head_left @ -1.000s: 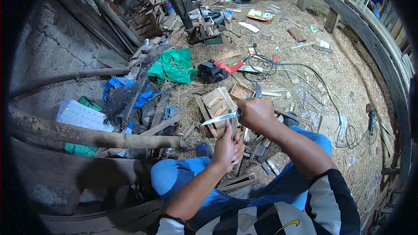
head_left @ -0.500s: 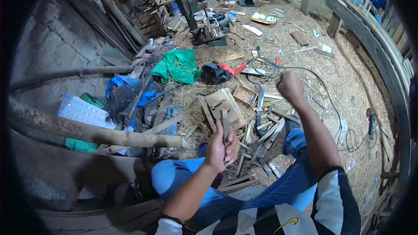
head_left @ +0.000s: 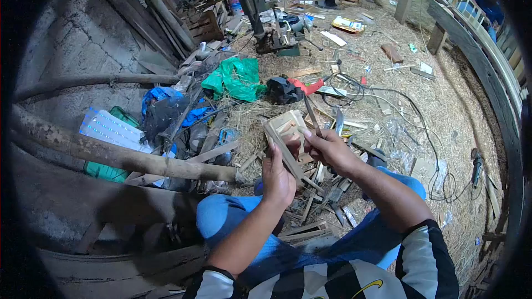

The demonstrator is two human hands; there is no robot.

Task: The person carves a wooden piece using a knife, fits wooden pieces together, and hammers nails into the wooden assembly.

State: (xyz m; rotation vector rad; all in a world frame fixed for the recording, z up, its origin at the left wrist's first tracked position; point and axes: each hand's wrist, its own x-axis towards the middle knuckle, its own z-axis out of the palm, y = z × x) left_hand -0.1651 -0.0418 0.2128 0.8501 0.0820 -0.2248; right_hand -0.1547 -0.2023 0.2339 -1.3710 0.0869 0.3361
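My left hand is closed round a flat wooden strip, held at a slant in front of my knees. Close beside it, my right hand grips a dark, narrow blade-like tool that points up and away from me. Whether it is a knife or a file I cannot make out. Behind the strip lies a pale wooden block with small wood pieces on it, partly hidden by my hands. A knife blade lies just beyond my right hand.
Wood offcuts lie between my legs. A thick pole juts in from the left. Green plastic and a black-and-red bundle lie ahead. Cables cross the straw-covered floor. Other people sit at the back.
My right hand has come down and left from its raised place to beside my left hand. The strip is now tilted and more of it shows. The view has shifted slightly.
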